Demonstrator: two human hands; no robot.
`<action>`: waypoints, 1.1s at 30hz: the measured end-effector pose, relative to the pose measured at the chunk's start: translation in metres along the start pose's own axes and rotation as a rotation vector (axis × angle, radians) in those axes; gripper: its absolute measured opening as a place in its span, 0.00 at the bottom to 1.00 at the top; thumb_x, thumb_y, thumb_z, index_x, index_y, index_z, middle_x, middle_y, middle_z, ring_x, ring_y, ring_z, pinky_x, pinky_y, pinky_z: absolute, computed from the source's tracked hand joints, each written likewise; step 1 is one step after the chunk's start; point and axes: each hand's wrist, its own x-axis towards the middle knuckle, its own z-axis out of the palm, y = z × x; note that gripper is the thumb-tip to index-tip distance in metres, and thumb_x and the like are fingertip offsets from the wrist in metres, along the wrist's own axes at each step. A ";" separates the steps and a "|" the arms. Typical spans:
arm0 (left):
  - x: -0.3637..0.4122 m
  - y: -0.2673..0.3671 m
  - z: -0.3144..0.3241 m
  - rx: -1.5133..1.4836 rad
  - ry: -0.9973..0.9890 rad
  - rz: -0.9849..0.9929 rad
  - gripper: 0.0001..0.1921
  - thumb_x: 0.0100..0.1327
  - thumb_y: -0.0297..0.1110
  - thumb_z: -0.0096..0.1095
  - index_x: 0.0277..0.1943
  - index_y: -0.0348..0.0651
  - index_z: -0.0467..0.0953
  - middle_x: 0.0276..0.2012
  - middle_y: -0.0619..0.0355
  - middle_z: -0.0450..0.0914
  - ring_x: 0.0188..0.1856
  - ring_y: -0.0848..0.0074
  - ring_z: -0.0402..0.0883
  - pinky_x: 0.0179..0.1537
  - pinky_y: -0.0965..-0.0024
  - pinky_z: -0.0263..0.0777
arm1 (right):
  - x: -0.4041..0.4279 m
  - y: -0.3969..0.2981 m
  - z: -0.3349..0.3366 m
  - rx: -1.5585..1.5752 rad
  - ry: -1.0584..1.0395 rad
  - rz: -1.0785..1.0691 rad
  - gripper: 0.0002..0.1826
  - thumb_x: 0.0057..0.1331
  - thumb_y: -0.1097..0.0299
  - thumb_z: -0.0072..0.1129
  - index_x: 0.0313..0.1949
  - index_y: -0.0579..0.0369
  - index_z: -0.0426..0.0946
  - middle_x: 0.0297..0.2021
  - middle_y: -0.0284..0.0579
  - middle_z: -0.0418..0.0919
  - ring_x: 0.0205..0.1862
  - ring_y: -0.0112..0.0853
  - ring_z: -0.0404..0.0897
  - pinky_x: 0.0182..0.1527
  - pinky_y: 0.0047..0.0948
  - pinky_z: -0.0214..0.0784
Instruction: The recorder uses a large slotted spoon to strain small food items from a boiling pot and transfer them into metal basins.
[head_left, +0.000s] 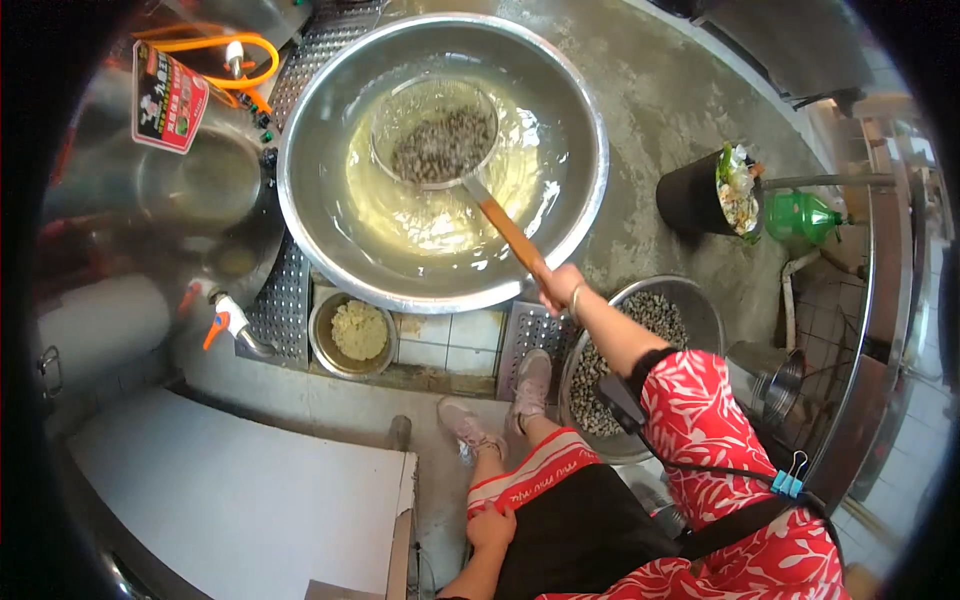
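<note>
My right hand (559, 286) grips the wooden handle (511, 234) of a wire-mesh strainer (435, 90). A heap of small dark snails or similar shellfish (444, 144) lies in its mesh, somewhat blurred. The strainer is inside a large round metal basin (330, 264), over yellowish, glinting liquid (442, 236); whether its underside touches the liquid is hard to tell. Down by my knee, my left hand (491, 526) lies at the red-and-white hem (536, 474) of my dark garment. Its fingers are partly hidden, so I cannot see whether they pinch the cloth.
Beside my right arm stands a metal bowl (709, 319) of similar small shells (592, 390). A smaller bowl (316, 341) holds a pale yellow crumbly mass (360, 330). A metal vessel with a tap (232, 319) stands left; a black waste bucket (686, 193) and green bottle (799, 217) stand right.
</note>
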 end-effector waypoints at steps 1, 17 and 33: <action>-0.003 -0.003 0.000 -0.004 0.003 -0.004 0.21 0.49 0.48 0.42 0.36 0.37 0.69 0.28 0.44 0.73 0.31 0.58 0.73 0.32 0.60 0.66 | 0.006 -0.003 0.002 0.030 0.015 0.001 0.32 0.54 0.44 0.36 0.11 0.63 0.68 0.04 0.43 0.65 0.06 0.30 0.66 0.09 0.27 0.57; -0.005 -0.008 0.004 -0.044 0.017 -0.030 0.21 0.50 0.48 0.42 0.35 0.37 0.68 0.28 0.43 0.72 0.30 0.58 0.74 0.32 0.61 0.67 | -0.039 0.050 0.002 -0.028 -0.122 -0.001 0.27 0.55 0.48 0.39 0.15 0.64 0.67 0.09 0.45 0.67 0.06 0.29 0.65 0.08 0.26 0.58; 0.005 -0.001 0.003 -0.047 0.030 -0.037 0.20 0.50 0.48 0.41 0.35 0.39 0.68 0.28 0.43 0.71 0.27 0.58 0.74 0.26 0.62 0.68 | 0.126 -0.053 0.033 0.170 -0.482 0.266 0.14 0.49 0.64 0.52 0.11 0.55 0.63 0.12 0.43 0.70 0.12 0.28 0.69 0.15 0.28 0.62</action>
